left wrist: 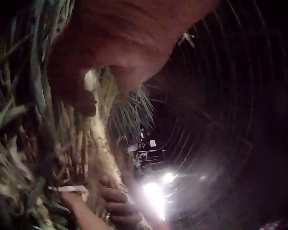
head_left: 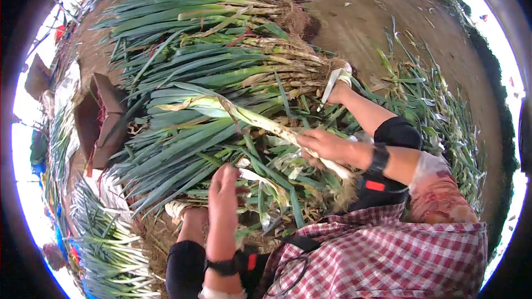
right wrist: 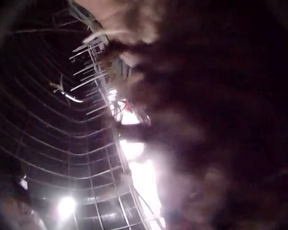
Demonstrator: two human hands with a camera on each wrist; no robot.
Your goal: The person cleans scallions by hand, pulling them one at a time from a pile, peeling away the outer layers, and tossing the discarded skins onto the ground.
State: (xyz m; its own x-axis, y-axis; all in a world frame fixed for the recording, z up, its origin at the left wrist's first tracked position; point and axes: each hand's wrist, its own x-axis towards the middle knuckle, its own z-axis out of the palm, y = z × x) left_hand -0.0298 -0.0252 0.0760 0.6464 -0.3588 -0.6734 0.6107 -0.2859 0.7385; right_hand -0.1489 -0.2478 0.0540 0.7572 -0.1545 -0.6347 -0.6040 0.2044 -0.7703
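My right hand (head_left: 330,147) grips the white shank of a long leek (head_left: 263,123). Its shaggy roots (head_left: 344,191) hang toward my lap and its leaves reach to the upper left. Lower left of that stalk, my left hand (head_left: 223,185) is raised with its fingers together, apart from the leek in the head view. A pale peeled leaf strip (head_left: 260,180) lies just beside those fingers. In the left wrist view the left hand (left wrist: 120,43) overlaps the leek (left wrist: 103,143). Blur and darkness hide most of the right wrist view.
Piled leeks (head_left: 188,72) cover the ground ahead, roots to the right. Leaf trimmings (head_left: 432,111) are heaped at right, beside bare soil (head_left: 360,22). A brown cardboard box (head_left: 105,122) stands at left, with more leeks (head_left: 111,249) below it. My feet flank the work area.
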